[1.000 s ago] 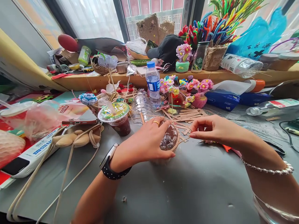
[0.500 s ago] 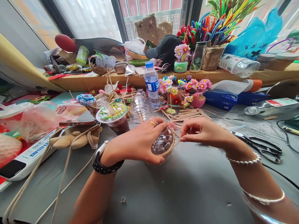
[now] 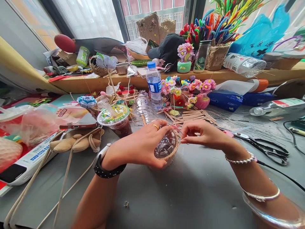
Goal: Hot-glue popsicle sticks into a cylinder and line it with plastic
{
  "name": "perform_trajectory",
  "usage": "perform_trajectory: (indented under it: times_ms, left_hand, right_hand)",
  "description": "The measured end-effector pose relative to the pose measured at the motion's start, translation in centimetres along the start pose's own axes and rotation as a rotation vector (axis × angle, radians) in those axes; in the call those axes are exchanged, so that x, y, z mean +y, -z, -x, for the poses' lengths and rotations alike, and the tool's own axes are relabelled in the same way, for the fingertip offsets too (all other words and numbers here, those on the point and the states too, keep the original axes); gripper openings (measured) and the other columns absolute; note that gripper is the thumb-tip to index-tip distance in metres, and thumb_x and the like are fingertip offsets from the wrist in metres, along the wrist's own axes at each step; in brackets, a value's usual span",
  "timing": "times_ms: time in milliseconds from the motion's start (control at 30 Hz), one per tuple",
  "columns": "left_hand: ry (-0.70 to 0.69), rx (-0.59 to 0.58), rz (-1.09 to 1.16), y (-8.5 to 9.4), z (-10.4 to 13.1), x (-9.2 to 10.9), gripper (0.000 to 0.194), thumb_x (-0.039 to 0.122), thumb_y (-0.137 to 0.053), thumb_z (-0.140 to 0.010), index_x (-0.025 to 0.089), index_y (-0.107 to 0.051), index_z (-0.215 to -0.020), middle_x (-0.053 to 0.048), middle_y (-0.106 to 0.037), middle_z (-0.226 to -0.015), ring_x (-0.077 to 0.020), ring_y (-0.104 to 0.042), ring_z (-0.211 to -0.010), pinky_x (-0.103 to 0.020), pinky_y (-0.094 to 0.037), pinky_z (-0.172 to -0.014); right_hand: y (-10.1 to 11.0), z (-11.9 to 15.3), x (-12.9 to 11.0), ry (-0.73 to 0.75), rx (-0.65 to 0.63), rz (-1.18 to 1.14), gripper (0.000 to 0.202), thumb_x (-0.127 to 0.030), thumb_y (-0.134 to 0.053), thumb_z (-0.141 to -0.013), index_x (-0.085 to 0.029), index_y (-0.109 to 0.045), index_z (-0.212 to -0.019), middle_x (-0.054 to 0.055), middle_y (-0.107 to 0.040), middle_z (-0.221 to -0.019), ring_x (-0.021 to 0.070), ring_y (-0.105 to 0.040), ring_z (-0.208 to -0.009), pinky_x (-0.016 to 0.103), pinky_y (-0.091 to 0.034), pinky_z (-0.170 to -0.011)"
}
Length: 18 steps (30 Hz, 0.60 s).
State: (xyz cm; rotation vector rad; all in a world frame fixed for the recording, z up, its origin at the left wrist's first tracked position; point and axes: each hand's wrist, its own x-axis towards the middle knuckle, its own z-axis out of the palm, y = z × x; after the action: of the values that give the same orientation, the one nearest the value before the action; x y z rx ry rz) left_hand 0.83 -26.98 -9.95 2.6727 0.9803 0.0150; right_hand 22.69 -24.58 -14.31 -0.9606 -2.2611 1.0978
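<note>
My left hand [image 3: 140,143] grips a clear plastic bottle base [image 3: 166,144], its thumb on the near side and its fingers over the far side. Thin brown twine [image 3: 173,155] runs around the rim of this base. Just right of the rim, my right hand [image 3: 199,135] pinches the twine between thumb and forefinger, close to the plastic. The underside of the base is hidden behind my left hand.
A lidded drink cup [image 3: 113,117], a clear cut bottle [image 3: 143,108] and a blue-capped water bottle [image 3: 154,86] stand beyond my hands. Flat wooden sticks [image 3: 197,117] lie behind my right hand. Black scissors [image 3: 269,148] lie at the right, near a black cable [image 3: 283,176].
My right hand has moved slightly left, closer to the rim, with the twine still pinched. More of the scissors and a pink item show behind my right wrist. My left hand stays around the base.
</note>
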Motion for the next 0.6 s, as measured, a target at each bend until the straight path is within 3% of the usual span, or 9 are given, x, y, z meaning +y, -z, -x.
perform_trajectory:
  times_ms: [600]
  left_hand:
    - [0.013,0.011,-0.010,-0.14,-0.03,-0.01,0.076,0.035,-0.060,-0.062,0.013,-0.029,-0.127,-0.013,-0.035,-0.125,-0.0275,-0.032,-0.119,-0.035,-0.029,-0.100]
  right_hand:
    - [0.16,-0.10,0.30,-0.053,0.015,-0.053,0.021,-0.037,-0.058,-0.072,-0.016,-0.056,-0.070,-0.001,-0.054,-0.067,0.0084,-0.047,-0.060,0.021,-0.037,-0.054]
